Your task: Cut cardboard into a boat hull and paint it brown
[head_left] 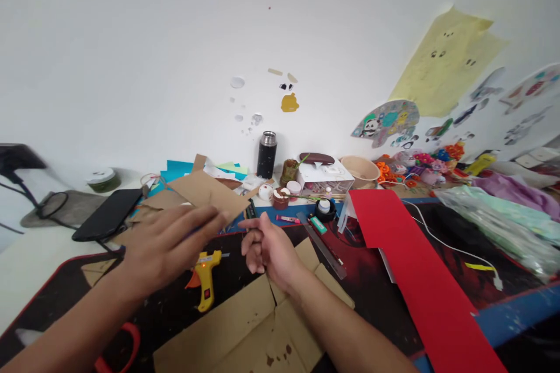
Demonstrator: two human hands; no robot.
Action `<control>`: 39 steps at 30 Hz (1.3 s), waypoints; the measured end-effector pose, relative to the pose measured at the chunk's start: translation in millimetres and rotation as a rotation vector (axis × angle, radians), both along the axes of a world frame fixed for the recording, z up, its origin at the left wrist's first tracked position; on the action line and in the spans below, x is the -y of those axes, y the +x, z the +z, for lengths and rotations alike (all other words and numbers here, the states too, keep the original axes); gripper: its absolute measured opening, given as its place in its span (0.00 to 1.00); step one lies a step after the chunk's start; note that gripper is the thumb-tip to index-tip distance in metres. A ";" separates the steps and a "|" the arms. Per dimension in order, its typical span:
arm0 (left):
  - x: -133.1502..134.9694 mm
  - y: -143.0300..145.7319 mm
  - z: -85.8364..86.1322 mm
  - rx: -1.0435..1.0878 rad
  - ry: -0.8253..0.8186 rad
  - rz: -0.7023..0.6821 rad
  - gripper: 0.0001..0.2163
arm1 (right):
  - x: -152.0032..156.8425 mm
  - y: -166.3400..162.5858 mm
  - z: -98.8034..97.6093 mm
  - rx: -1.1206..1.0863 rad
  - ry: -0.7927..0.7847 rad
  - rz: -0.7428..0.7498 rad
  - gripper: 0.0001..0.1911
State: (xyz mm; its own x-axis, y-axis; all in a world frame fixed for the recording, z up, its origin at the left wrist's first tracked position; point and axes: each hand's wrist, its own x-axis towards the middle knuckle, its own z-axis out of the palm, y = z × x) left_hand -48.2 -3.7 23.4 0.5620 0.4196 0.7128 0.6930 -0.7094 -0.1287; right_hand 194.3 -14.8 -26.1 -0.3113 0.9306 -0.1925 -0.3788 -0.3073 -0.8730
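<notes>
My left hand (pixel 168 245) hovers over the desk with fingers stretched toward a brown cardboard piece (pixel 205 193); it is blurred, and a thin blue thing seems to run under the fingers. My right hand (pixel 265 247) is held above a flattened cardboard box (pixel 245 326), fingers loosely curled with the index finger pointing left, nothing visible in it. A yellow glue gun (pixel 206 278) lies just below and between the two hands. A metal ruler (pixel 321 245) lies to the right of my right hand.
A long red paper sheet (pixel 411 268) lies at the right with a white cable (pixel 450 247) beside it. A black phone (pixel 109 213) rests at the left. A black flask (pixel 266 154), small jars, a beige bowl (pixel 359 170) and craft flowers line the wall.
</notes>
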 end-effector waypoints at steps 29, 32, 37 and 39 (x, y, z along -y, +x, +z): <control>-1.4 39.5 -57.4 0.614 -0.759 0.255 0.41 | -1.5 -1.1 -32.9 0.580 0.464 -0.199 0.21; -6.7 26.0 -45.2 0.639 -0.808 0.268 0.33 | -5.9 1.1 -31.9 0.498 0.402 -0.187 0.21; -13.1 8.9 -25.8 0.801 -0.860 0.280 0.29 | -10.0 3.5 -30.5 0.421 0.345 -0.207 0.22; -12.4 9.9 -24.6 0.837 -1.026 0.208 0.31 | -10.7 4.4 -31.1 0.433 0.352 -0.205 0.22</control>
